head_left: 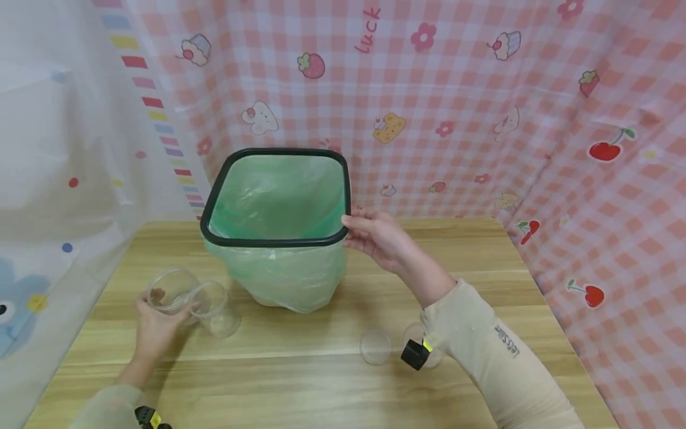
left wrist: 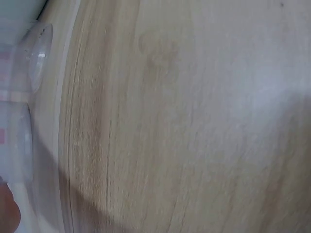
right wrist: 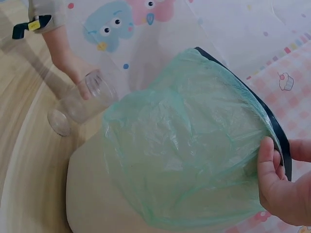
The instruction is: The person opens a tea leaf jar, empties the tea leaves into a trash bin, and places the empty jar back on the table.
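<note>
A trash can with a black rim (head_left: 278, 242) and a green plastic bag (head_left: 289, 274) lining it stands at the back left of the table. My right hand (head_left: 377, 235) pinches the rim at its right front corner, thumb on top; in the right wrist view, fingers of the right hand (right wrist: 279, 187) lie over the bag's folded edge. At the left, my left hand (head_left: 155, 328) grips a clear plastic cup (head_left: 172, 286) between thumb and fingers. A second clear cup (head_left: 221, 319) is right beside it, near the thumb. Both cups (left wrist: 17, 145) show at the left wrist view's edge.
Two clear round pieces lie at the front right: one disc (head_left: 376, 347) in plain sight, the other partly hidden behind the right wrist's black camera (head_left: 415, 354). A pink checked curtain (head_left: 429, 149) hangs behind the wooden table (head_left: 300, 387), and a white one at left.
</note>
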`<state>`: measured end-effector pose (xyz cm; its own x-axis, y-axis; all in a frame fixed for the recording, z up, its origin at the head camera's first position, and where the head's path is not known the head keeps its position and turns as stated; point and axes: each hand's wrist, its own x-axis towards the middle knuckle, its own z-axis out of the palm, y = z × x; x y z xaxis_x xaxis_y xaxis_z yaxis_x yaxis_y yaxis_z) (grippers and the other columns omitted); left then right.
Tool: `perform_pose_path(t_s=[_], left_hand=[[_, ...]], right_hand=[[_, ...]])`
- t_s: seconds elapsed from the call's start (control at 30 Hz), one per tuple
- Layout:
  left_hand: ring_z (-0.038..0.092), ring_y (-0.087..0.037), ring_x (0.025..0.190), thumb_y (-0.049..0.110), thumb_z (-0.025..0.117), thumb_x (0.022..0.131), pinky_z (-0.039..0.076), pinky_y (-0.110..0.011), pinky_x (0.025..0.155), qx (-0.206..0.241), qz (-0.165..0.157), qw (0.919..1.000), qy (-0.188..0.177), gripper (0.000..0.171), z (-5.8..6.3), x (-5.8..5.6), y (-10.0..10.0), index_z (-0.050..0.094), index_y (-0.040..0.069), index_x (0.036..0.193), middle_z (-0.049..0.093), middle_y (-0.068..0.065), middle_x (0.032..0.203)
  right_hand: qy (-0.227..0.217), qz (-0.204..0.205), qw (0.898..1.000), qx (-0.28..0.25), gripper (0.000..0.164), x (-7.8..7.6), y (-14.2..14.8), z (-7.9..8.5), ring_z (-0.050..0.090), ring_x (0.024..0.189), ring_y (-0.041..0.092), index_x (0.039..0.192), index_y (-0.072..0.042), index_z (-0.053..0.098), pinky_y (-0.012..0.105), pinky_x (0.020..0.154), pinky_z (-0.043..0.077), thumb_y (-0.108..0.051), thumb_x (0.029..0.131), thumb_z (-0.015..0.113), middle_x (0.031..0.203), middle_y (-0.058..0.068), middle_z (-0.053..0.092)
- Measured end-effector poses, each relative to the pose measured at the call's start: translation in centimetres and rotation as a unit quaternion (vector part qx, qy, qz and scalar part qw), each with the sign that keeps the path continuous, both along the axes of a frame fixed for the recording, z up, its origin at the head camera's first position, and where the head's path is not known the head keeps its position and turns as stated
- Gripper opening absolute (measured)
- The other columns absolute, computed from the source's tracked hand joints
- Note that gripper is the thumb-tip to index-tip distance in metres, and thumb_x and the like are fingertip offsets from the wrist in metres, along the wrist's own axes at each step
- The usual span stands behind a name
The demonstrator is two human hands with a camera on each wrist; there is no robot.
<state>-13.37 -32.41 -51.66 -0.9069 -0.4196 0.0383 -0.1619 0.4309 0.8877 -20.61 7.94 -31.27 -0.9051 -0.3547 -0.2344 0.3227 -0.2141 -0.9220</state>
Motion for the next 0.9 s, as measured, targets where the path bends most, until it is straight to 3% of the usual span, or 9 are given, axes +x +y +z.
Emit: perform_pose_path(t_s=[0.2,0.43,0.6,0.7,0.8,0.9], left_hand=[[0.015,-0.048,0.133,0.024,0.072,0.083,0.017,-0.056,0.108,0.038,-0.043,0.9983,-0.011,0.099,0.3,0.7,0.1,-0.003,-0.001,0.141,0.011,-0.030,0.145],[0.010,-0.055,0.130,0.020,0.068,0.086,0.015,-0.063,0.104,0.036,-0.097,0.9946,-0.005,0.099,0.8,1.1,-0.3,-0.009,-0.002,0.144,0.004,-0.036,0.144],[-0.006,-0.052,0.133,0.030,0.061,0.091,0.003,-0.063,0.105,0.024,-0.123,0.9911,-0.046,0.103,1.5,1.6,-1.1,-0.022,-0.002,0.142,-0.012,-0.035,0.147],[-0.009,-0.055,0.131,0.037,0.056,0.093,0.004,-0.067,0.102,-0.009,-0.149,0.9852,-0.084,0.101,2.5,2.1,-1.7,-0.023,-0.003,0.141,-0.017,-0.034,0.145],[-0.004,-0.059,0.128,0.043,0.052,0.093,0.008,-0.070,0.099,-0.074,-0.160,0.9792,-0.100,0.099,4.1,2.6,-1.7,-0.019,-0.006,0.141,-0.012,-0.038,0.144],[-0.002,-0.058,0.130,0.042,0.049,0.094,0.004,-0.068,0.101,-0.169,-0.179,0.9674,-0.061,0.091,5.7,3.1,-0.7,-0.008,-0.011,0.142,-0.004,-0.039,0.144]], right_hand=[[0.031,-0.008,0.996,0.080,0.029,0.0,-0.1,-0.3,0.054,0.068,0.012,0.116,0.005,0.045,0.025,0.070,0.051,-0.012,0.094,0.054,0.085,0.004,0.052],[0.106,0.002,0.977,0.183,0.043,-0.1,0.1,-0.7,0.053,0.077,0.017,0.127,0.008,0.042,0.031,0.077,0.049,-0.019,0.095,0.053,0.097,0.010,0.052],[0.141,0.018,0.968,0.205,0.043,-0.2,0.7,-1.2,0.055,0.085,0.020,0.127,0.007,0.043,0.033,0.080,0.050,-0.022,0.096,0.052,0.104,0.015,0.054],[0.169,0.036,0.962,0.211,0.043,-0.2,1.6,-1.6,0.056,0.096,0.027,0.129,0.005,0.044,0.036,0.086,0.049,-0.021,0.096,0.051,0.117,0.018,0.054],[0.220,0.047,0.941,0.254,0.041,0.0,3.1,-2.1,0.055,0.107,0.030,0.130,0.001,0.048,0.040,0.091,0.046,-0.022,0.096,0.052,0.126,0.017,0.053],[0.288,0.045,0.900,0.324,0.041,0.4,4.9,-2.7,0.052,0.114,0.030,0.131,-0.002,0.050,0.043,0.096,0.042,-0.024,0.096,0.052,0.129,0.016,0.053]])
